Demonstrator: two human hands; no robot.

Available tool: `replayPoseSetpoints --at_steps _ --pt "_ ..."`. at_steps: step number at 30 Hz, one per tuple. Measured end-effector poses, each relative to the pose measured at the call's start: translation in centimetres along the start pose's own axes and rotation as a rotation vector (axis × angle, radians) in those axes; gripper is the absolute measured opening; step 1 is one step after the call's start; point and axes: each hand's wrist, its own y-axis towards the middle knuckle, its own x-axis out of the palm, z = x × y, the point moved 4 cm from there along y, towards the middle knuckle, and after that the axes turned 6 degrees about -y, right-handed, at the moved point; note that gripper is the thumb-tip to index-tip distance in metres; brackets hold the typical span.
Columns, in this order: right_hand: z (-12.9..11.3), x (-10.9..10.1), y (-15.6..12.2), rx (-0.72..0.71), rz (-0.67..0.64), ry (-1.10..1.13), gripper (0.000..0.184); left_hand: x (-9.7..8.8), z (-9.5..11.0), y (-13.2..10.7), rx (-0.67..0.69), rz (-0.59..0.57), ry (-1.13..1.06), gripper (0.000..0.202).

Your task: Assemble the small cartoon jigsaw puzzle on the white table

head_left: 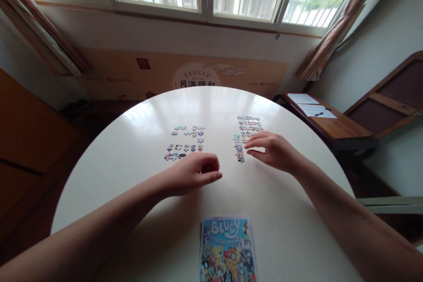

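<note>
My left hand [194, 172] is over the near middle of the white round table, its fingers curled inward and the thumb stretched below them. I see nothing in it. Just beyond it lie loose jigsaw puzzle pieces [193, 147], spread in uneven rows. My right hand [272, 150] reaches in from the right with fingers stretched and thumb apart, beside a strip of joined puzzle pieces [239, 150]. Its fingers partly cover more pieces behind them. Further back sit several rows of puzzle pieces [249, 122]. Whether its fingertips touch a piece is unclear.
A colourful "Bluey" picture sheet [228, 249] lies at the near side of the white table [132, 194]. Papers [317, 110] and a pen rest on a wooden side table [346, 122] at the right. Windows and a printed cardboard panel [158, 72] are behind.
</note>
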Motion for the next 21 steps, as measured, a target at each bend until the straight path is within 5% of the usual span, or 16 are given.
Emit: replayPoseSetpoints --at_steps 6,21 --pt "-0.78 0.85 0.14 -0.106 -0.114 0.039 0.017 -0.1 -0.12 0.16 0.022 0.007 0.054 0.027" --pt "-0.5 0.86 -0.06 -0.137 -0.134 0.063 0.015 0.03 -0.17 0.82 0.065 0.045 0.02 0.023"
